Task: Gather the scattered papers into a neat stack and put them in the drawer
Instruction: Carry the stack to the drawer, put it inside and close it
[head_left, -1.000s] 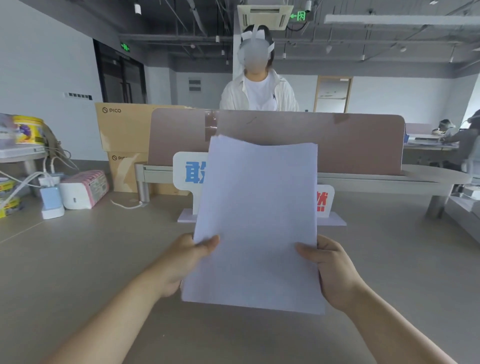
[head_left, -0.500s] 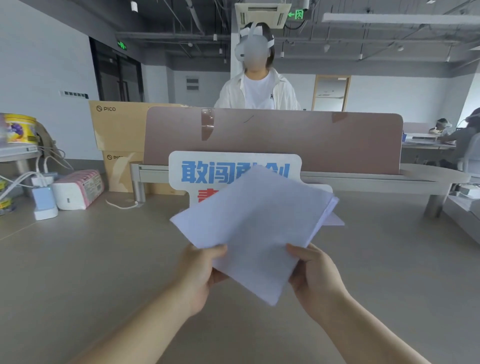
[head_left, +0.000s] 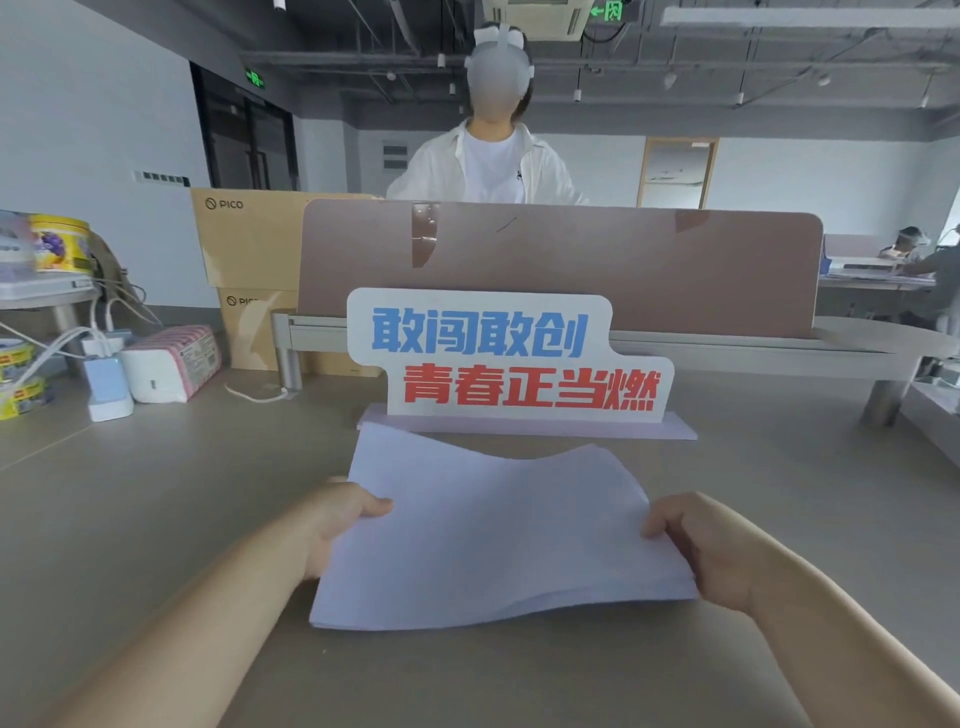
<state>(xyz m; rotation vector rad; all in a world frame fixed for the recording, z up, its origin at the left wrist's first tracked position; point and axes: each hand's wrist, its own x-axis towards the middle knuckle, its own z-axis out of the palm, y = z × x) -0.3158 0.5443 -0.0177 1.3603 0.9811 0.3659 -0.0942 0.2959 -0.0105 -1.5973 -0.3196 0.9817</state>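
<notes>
A stack of white papers (head_left: 498, 535) lies nearly flat just above the desk (head_left: 130, 519), slightly bowed along its far edge. My left hand (head_left: 337, 525) grips its left edge, thumb on top. My right hand (head_left: 706, 551) grips its right edge, thumb on top too. The sheets look roughly squared, with thin layers showing at the near right corner. No drawer is in view.
A standing sign (head_left: 509, 358) with blue and red characters sits just beyond the papers. Behind it is a brown divider (head_left: 561, 260) with a person standing past it. At the left are a tissue pack (head_left: 171, 364), a charger (head_left: 106, 384) with cables, and cardboard boxes (head_left: 249, 239).
The stack was held upright facing me, then tilted, and now lies lowered and almost flat over the desk. Both hands stayed on its side edges and came down with it.
</notes>
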